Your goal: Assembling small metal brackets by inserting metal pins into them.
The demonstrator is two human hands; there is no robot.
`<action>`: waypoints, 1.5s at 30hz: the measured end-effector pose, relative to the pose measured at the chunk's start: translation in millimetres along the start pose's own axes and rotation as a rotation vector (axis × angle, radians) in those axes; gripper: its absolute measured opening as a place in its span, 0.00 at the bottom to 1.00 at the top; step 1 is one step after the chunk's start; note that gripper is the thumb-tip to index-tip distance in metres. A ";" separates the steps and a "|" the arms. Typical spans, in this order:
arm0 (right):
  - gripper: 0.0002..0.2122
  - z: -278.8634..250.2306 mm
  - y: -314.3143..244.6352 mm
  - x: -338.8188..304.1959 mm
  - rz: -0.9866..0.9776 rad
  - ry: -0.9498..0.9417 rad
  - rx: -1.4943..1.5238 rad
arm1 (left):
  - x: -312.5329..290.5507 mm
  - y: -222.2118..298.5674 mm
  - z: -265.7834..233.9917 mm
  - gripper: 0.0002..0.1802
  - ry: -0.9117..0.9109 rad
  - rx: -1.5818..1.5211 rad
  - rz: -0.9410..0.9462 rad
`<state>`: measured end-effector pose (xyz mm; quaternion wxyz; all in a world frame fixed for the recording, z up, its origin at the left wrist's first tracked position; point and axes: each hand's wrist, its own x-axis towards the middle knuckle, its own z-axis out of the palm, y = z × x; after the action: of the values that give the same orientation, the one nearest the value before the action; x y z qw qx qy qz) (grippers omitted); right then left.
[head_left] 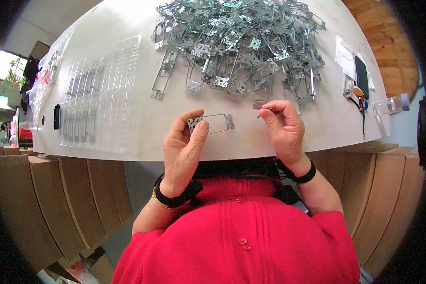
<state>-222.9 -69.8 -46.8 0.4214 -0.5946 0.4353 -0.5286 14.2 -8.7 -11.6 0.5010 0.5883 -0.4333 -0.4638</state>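
Note:
Between the thumb and fingers of my left hand point(181, 149) is a metal wire-frame bracket point(229, 121): two thin rods joining small punched plates, held level above the table's near edge. To its right, my right hand point(287, 132) is closed in a pinch. A small dark tip shows at its fingertips, too small to name. Just beyond that hand, a reddish-tinted plate point(258, 104) lies at the near edge of a large pile of similar metal brackets point(232, 52). The two hands are apart.
On the white table point(149, 137), a clear plastic tray point(128, 94) at left holds several brackets in its slots. At right lie a phone point(361, 75), keys point(359, 93) and a clear bottle point(390, 105) on its side. Cardboard boxes point(75, 199) stand below the table on both sides.

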 end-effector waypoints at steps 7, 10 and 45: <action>0.06 3.4 -3.1 0.4 -0.015 0.009 0.041 | -3.5 -12.1 -15.6 0.19 0.083 0.263 0.107; 0.06 0.8 -3.8 -0.6 0.024 -0.005 0.027 | -5.5 -10.7 -25.2 0.20 0.131 0.547 0.206; 0.04 -6.0 5.8 -2.4 0.052 -0.014 0.002 | -10.0 -6.6 -33.2 0.12 -0.056 0.700 0.404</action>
<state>-229.4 -69.3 -52.5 0.4385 -0.5866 0.4471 -0.5135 45.0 8.1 -14.8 0.3396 0.6135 -0.6854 -0.1961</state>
